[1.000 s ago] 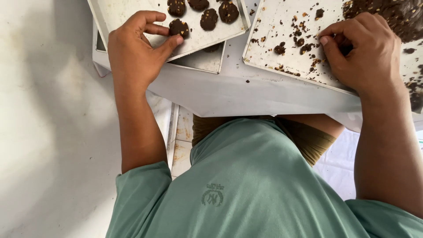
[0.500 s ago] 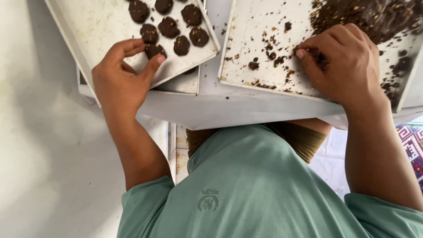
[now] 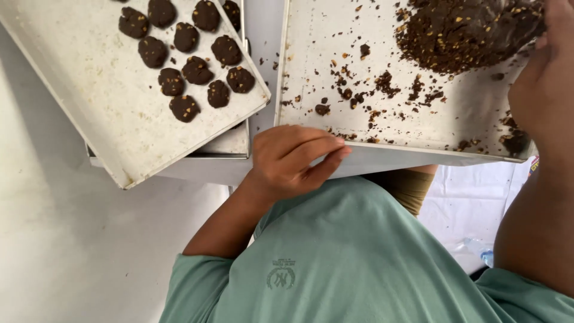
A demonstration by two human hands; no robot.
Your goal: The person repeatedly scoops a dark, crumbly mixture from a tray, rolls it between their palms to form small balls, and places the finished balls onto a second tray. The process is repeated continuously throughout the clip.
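A pale metal tray [image 3: 454,128] on the right carries a mound of dark chocolate dough [image 3: 466,33] with nut bits, and crumbs lie scattered over it. My left hand [image 3: 293,158] pinches this tray's front rim, fingers together on top. My right hand [image 3: 541,90] rests at the tray's right side against the mound, with its fingertips cut off by the frame edge. A second pale tray [image 3: 101,113] on the left sits tilted on a stack of other trays and holds several round dark cookies [image 3: 197,70].
The trays rest on a white table [image 3: 203,173] above my lap. A pale floor [image 3: 66,251] lies at left. White sheeting and a plastic bottle [image 3: 481,251] lie at lower right.
My left hand let go of the cookie tray and moved right to the dough tray's front rim. My right hand shifted from the crumbs to the dough mound. The view came closer.
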